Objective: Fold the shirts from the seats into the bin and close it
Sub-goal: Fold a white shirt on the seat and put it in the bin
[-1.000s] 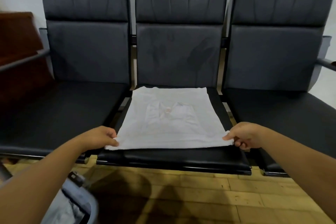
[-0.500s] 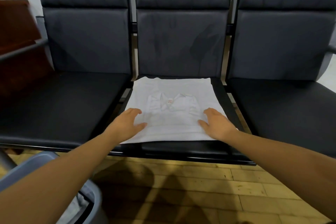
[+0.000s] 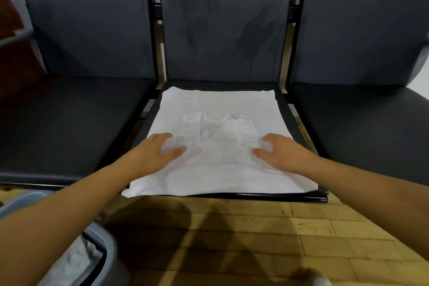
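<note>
Both the left hand (image 3: 160,152) and the right hand (image 3: 282,154) lie flat, fingers loosely spread, on the white shirt (image 3: 218,158) folded on the middle seat (image 3: 299,195), while the grey bin (image 3: 109,251) sits below the left forearm.

Left hand (image 3: 160,151) and right hand (image 3: 278,153) flat on white shirt (image 3: 220,169), middle seat (image 3: 287,109), grey bin (image 3: 109,253) at lower left
</note>
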`<action>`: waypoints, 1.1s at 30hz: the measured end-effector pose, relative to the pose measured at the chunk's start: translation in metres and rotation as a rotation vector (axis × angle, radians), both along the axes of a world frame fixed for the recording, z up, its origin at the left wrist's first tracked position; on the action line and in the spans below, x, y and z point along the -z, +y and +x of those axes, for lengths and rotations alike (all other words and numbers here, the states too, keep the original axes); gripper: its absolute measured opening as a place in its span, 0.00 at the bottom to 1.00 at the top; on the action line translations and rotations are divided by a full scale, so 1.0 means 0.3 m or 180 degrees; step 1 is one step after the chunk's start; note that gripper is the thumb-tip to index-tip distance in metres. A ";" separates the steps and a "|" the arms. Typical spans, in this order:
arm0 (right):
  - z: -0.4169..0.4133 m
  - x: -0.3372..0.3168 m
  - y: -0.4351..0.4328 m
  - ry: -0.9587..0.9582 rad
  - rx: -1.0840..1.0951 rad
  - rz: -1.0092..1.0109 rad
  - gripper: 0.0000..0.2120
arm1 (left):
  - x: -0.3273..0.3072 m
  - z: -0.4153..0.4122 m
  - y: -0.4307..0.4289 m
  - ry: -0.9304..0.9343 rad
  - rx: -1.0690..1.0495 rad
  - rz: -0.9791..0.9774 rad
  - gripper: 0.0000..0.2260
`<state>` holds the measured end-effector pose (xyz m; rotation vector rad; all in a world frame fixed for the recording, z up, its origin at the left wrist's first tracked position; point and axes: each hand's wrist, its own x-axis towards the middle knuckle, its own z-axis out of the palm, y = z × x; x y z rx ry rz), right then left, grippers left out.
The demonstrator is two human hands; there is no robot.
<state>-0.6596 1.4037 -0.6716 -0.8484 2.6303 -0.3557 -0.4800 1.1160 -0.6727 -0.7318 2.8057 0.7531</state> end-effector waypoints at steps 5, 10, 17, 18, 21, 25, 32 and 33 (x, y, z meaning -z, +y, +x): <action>-0.168 0.011 -0.109 0.0389 0.0069 -0.0047 0.33 | 0.031 -0.164 -0.070 0.0308 0.0011 -0.0463 0.34; -0.316 0.088 -0.151 0.0503 0.0041 0.0101 0.32 | 0.132 -0.272 -0.111 0.0024 0.0177 -0.0716 0.31; -0.499 0.093 -0.179 0.0812 0.0698 -0.0517 0.25 | 0.102 -0.403 -0.237 0.0538 -0.0378 -0.0879 0.30; -0.531 0.081 -0.196 0.0805 0.0740 -0.0602 0.26 | 0.082 -0.439 -0.263 0.0580 -0.0398 -0.0836 0.30; -0.618 0.059 -0.250 0.0730 0.0687 -0.0513 0.27 | 0.065 -0.548 -0.309 0.0575 -0.0193 -0.0886 0.29; -0.718 0.095 -0.315 0.0589 0.0524 0.0026 0.26 | 0.115 -0.671 -0.374 0.0061 -0.0074 -0.0836 0.28; -0.821 0.147 -0.340 0.1319 0.0884 -0.0296 0.19 | 0.123 -0.785 -0.462 0.0281 -0.0452 -0.1304 0.24; -0.834 0.139 -0.347 0.1338 0.0874 -0.0184 0.21 | 0.120 -0.795 -0.477 0.0214 -0.0453 -0.1347 0.24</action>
